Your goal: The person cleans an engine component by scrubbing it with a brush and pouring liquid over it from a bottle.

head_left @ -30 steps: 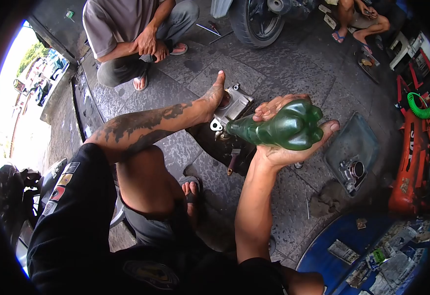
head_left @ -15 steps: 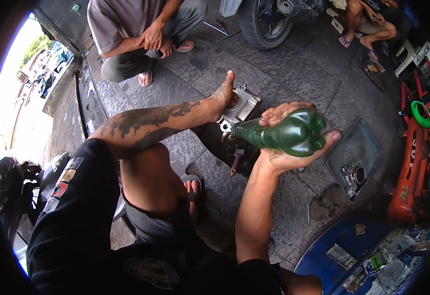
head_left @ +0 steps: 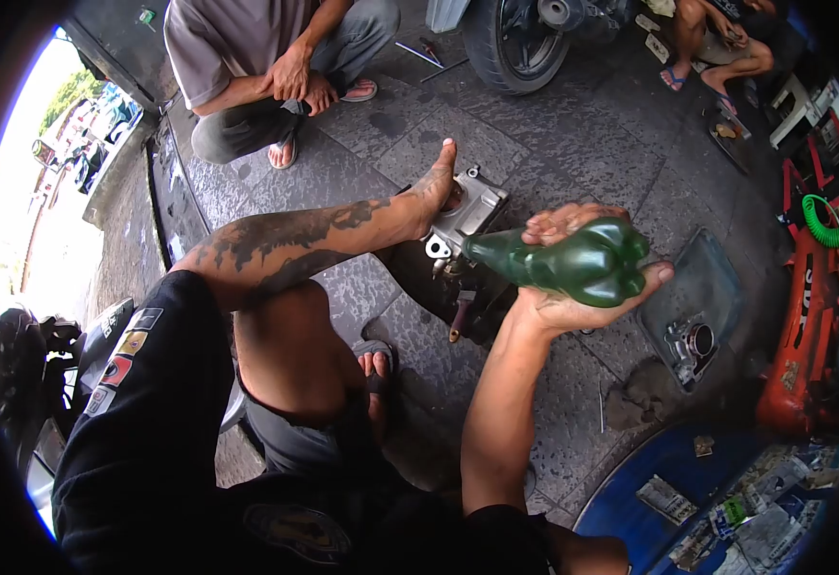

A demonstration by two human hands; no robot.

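My right hand (head_left: pixel 573 311) is wrapped round a green plastic bottle (head_left: pixel 587 264). The bottle's base faces up toward me, and its narrow neck slopes down to the left, near a silver metal engine casing (head_left: pixel 477 211). At the casing's left side is my left hand (head_left: pixel 429 203), thumb stretched up and the other fingers mostly hidden, apparently gripping its edge. Below the casing lies a dark, rounded pan or opening (head_left: pixel 418 273), partly covered. A paintbrush (head_left: pixel 460 316) rests there, its handle toward me.
Another person (head_left: pixel 266 77) squats across from me, and someone else (head_left: pixel 717 48) sits at far right. A motorcycle wheel (head_left: pixel 520 48) stands at the back. To the right are a tray (head_left: pixel 712 278) holding a metal part (head_left: pixel 693 340) and a red jack (head_left: pixel 798 326).
The bottle and my right hand have shifted slightly right, drawing the neck back from the casing. My left hand stays on the casing.
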